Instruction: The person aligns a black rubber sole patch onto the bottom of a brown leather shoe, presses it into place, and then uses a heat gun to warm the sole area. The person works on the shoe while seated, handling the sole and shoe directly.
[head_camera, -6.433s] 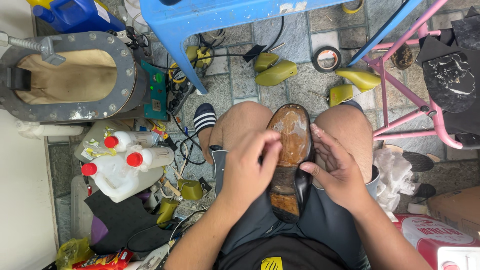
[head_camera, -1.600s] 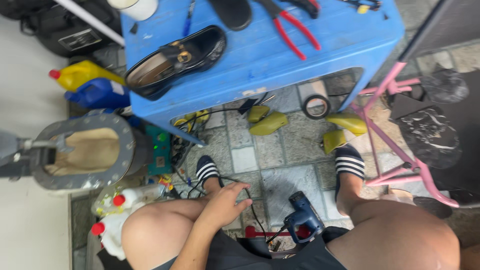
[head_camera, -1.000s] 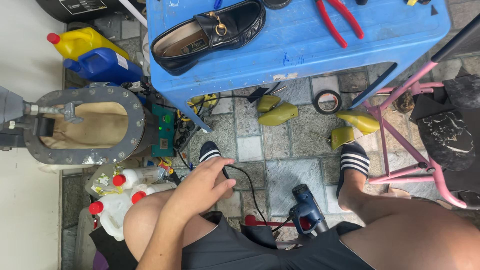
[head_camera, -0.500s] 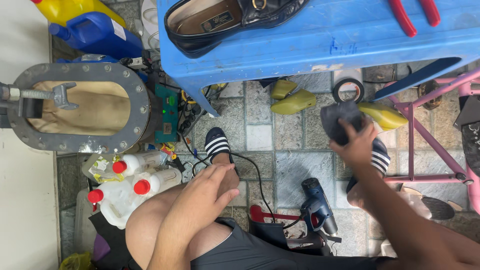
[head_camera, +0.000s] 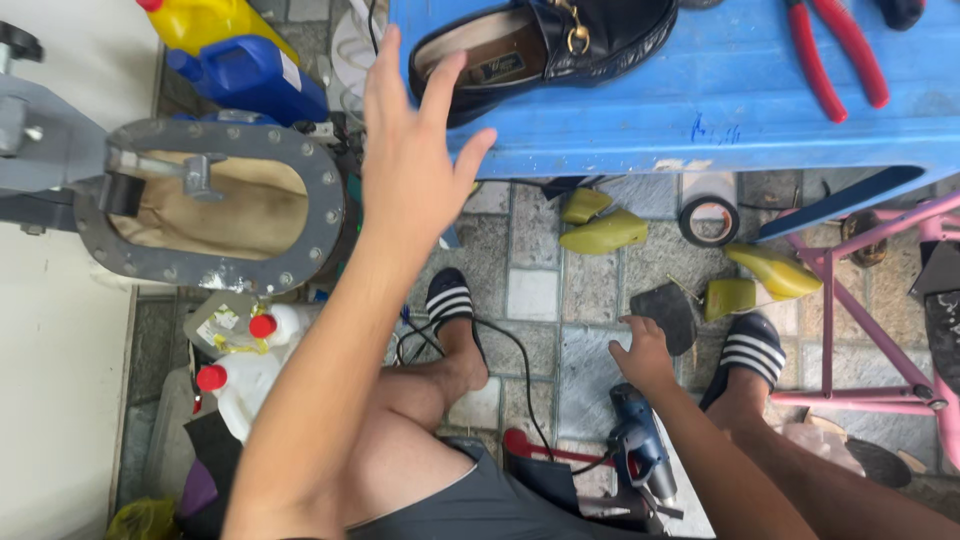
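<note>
Head view, left to right: grey metal press ring (head_camera: 215, 215) with tan pad sits far left, yellow and blue jugs (head_camera: 235, 55) above it, white bottles with red caps (head_camera: 240, 360) below on the floor. Left hand (head_camera: 410, 165) raised, fingers (head_camera: 385, 70) spread and holding nothing, fingertips just at the heel end of the black loafer (head_camera: 545, 45). Loafer lies on its side on the blue counter (head_camera: 700, 110), gold buckle showing. Olive shoe lasts (head_camera: 600, 225) and a tape roll (head_camera: 708, 220) on the tiled floor beneath. Right hand (head_camera: 645, 355) low between the knees, fingers curled loosely and touching a dark flat sole piece (head_camera: 668, 312); cannot tell if gripped. Blue power drill (head_camera: 638, 455) just below it. Red pliers (head_camera: 835, 55) on counter, far right.
</note>
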